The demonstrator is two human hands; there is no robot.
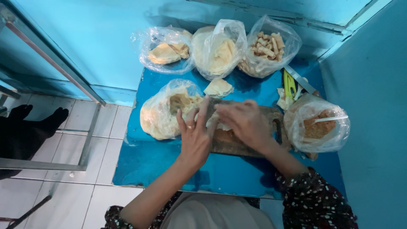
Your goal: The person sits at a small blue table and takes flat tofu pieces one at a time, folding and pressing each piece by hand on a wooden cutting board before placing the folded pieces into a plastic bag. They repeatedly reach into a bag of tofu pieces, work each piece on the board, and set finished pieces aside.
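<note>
Blue tabletop (169, 165), bags of wrappers behind. Left hand (195, 138) spread flat, right hand (246, 123) pinching a thin wrapper (216, 121) on the cutting board (237, 146); best kept taut while folding.

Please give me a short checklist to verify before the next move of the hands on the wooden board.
1. Both hands on the board: left hand and right hand over the wooden board: ok.
2. Pale sheet under the fingers lies flat: cannot tell, hidden.
3. Board fully on the blue table: ok.
4. Bag of crumbs upright, open: ok.
5. Spare folded sheet within reach: ok.
</note>
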